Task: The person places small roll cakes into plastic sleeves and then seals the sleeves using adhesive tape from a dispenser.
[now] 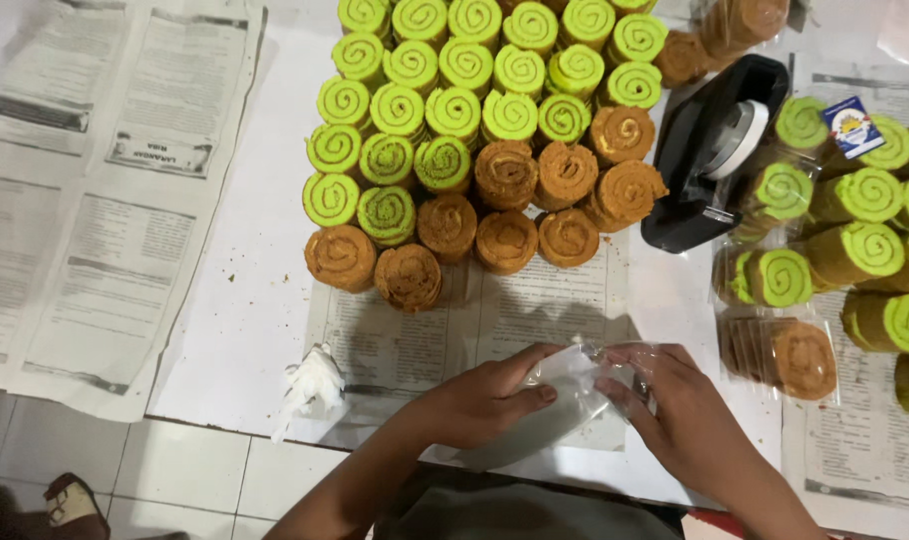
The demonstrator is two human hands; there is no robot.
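Observation:
My left hand (480, 400) and my right hand (675, 415) both grip a clear plastic bag (567, 400) low in the middle of the view, pinching it between fingers and thumbs above a sheet of newspaper (535, 310). Just beyond my hands stands a stack of sliced swirl rolls, brown ones (505, 240) in the near rows and green ones (445, 110) behind. Whether the bag holds anything I cannot tell.
A black tape dispenser (705, 150) sits to the right of the stack. Green roll slices wrapped in clear plastic (855, 250) and a wrapped brown one (800, 355) lie at the right. A crumpled white plastic scrap (310, 385) lies at the left. Newspaper (95, 180) covers the tiled floor.

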